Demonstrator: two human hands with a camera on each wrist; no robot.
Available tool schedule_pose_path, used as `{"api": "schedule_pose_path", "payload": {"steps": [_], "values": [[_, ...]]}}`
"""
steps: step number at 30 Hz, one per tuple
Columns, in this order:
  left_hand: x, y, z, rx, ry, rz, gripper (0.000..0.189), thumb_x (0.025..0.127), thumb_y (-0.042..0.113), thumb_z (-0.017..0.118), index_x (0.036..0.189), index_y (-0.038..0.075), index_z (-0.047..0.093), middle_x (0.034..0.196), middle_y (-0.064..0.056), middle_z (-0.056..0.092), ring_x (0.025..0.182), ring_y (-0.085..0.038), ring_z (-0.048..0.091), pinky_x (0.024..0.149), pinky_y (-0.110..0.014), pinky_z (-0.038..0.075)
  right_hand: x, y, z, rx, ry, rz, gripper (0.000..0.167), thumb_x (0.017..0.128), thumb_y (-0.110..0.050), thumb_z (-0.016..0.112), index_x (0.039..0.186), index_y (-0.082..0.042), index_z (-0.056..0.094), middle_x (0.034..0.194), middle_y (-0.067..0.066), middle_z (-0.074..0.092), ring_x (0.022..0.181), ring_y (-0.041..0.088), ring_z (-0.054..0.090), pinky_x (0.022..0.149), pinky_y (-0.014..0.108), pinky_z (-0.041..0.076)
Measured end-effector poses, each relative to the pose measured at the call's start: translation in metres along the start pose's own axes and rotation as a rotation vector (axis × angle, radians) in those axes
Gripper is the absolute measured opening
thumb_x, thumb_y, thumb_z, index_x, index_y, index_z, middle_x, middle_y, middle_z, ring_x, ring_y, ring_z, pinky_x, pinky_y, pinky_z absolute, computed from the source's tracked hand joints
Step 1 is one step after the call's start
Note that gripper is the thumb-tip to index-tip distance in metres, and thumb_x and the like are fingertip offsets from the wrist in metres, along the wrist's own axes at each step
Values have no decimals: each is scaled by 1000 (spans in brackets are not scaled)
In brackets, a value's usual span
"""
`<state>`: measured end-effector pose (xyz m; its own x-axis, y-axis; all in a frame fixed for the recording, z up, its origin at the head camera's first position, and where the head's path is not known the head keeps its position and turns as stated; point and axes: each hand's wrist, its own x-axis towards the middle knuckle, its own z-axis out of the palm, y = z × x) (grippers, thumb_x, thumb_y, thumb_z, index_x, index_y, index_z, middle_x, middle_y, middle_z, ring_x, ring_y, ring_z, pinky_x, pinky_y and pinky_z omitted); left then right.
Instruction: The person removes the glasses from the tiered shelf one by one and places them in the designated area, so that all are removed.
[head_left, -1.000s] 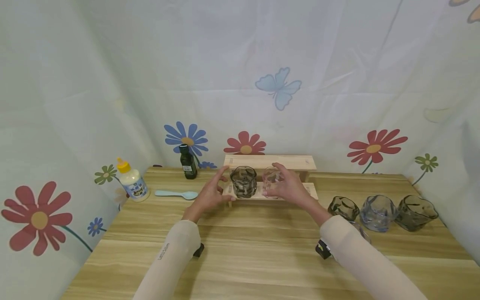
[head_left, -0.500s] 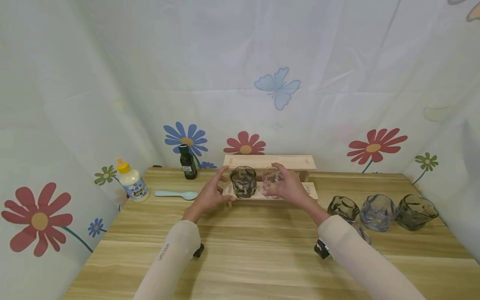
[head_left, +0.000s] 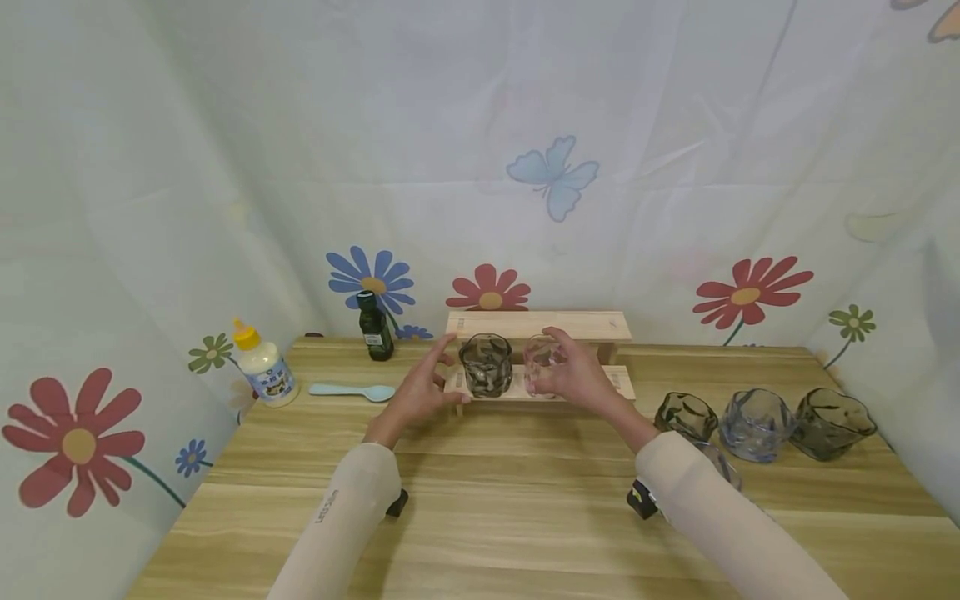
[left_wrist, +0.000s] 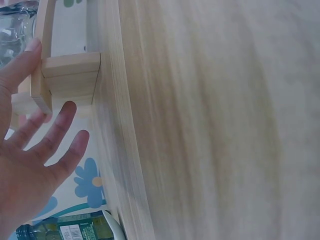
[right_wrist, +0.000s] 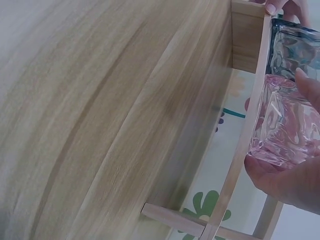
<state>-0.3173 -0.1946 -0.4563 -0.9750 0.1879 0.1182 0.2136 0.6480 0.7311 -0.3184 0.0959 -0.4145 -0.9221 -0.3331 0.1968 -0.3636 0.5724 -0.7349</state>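
A two-tier wooden rack [head_left: 540,323] stands at the back of the table, with a dark grey glass [head_left: 487,367] on its lower shelf. Beside that glass is a clear pink glass [right_wrist: 285,122], which my right hand [head_left: 581,377] grips between thumb and fingers from its right side, partly covering it in the head view. My left hand [head_left: 422,387] is at the rack's left end, fingers spread and mostly straight. In the left wrist view, its thumb [left_wrist: 25,60] touches the lower shelf's edge near the glass, the other fingers extending past the rack's end.
At right stand several more tinted glasses [head_left: 757,425], one partly hidden behind my right sleeve. On the left are a yellow-capped squeeze bottle [head_left: 268,371], a light blue spoon [head_left: 352,390] and a dark green bottle [head_left: 376,329]. A flowered curtain [head_left: 555,100] hangs behind the table.
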Motion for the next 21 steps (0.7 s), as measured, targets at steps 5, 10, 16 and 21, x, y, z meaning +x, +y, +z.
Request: {"api": "schedule_pose_path", "payload": {"steps": [5,10,16,21], "values": [[0,-1,0,-5,-7,-4,106,79,21,86,157,43,18,136,-12,53,89,-26,64,78,-40,51,-1,-1,0,3,-11,20,93,74,-22,88,151,-10,37,132,31,59,127,44,55,96,56,49],[0,-1,0,-6,-7,-6,106,80,21,86,157,44,18,136,-12,53,89,-26,64,78,-39,51,-1,-2,-1,1,-13,31,92,75,-21,88,150,-11,37,135,31,57,129,45,54,98,57,48],[0,-1,0,-9,-5,-2,105,79,21,86,156,44,18,136,-12,53,87,-25,64,77,-39,51,-1,-5,-2,-12,-11,35,91,74,-19,88,149,-11,38,132,30,59,128,44,55,98,57,48],[0,-1,0,-8,-8,-2,105,79,21,86,156,45,18,136,-12,53,88,-26,64,78,-39,52,-1,-5,-2,-21,-10,50,91,74,-21,89,149,-12,38,128,28,62,125,43,57,95,56,49]]}}
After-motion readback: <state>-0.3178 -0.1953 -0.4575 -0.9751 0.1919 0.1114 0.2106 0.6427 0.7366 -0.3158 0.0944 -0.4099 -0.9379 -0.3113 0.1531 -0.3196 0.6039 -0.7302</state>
